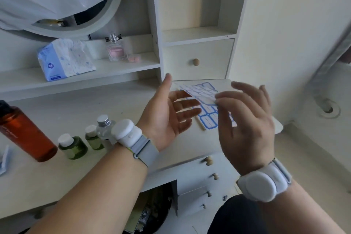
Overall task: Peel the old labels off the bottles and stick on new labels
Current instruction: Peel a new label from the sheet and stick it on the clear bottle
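Label sheet (206, 109): white, blue-bordered rectangular stickers, flat on desk at 1 o'clock from centre, partly hidden.
Single label (204, 94): white, blue-edged, raised above sheet, tilted; blurred.
Amber bottle (26, 133): large, dark cap, translucent orange-brown, leaning, 9 o'clock.
Green bottle, larger (73, 146): white cap, upright, just right of amber bottle.
Green bottle, smaller (93, 138): white cap, upright, beside the larger.
Clear bottle (104, 126): silver screw cap, upright, behind smaller green one.
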`<action>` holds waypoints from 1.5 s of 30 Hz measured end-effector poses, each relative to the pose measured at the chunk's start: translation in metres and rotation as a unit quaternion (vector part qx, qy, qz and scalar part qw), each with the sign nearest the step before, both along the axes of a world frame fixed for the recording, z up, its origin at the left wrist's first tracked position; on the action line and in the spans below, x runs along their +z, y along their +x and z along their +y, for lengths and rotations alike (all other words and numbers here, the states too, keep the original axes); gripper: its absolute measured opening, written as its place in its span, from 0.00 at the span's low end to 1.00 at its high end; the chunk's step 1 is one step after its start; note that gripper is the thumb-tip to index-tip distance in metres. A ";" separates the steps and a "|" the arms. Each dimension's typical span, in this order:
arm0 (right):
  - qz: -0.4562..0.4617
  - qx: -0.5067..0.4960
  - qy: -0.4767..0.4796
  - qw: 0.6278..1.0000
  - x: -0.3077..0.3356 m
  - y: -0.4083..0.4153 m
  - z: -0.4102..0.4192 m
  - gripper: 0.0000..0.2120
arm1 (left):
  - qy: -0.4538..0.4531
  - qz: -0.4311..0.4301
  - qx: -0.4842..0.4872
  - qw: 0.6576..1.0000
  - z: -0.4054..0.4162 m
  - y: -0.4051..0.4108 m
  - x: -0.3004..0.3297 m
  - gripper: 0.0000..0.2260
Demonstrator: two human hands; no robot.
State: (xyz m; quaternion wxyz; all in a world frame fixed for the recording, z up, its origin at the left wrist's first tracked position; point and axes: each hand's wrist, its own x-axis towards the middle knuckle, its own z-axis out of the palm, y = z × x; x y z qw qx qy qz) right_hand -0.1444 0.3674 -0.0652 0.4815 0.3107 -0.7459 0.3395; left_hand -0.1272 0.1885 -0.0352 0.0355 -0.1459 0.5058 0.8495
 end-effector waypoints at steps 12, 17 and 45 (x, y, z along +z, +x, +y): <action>-0.222 0.089 0.121 0.963 -0.020 0.003 -0.033 0.08 | -0.131 0.045 0.110 0.984 -0.013 0.016 -0.026 0.05; -0.281 0.044 0.093 0.954 -0.020 -0.001 -0.063 0.11 | -0.127 0.083 0.160 0.975 -0.014 0.013 -0.034 0.04; -0.302 0.044 -0.008 0.952 -0.034 -0.005 -0.078 0.09 | -0.179 0.131 0.141 0.965 -0.017 0.013 -0.043 0.10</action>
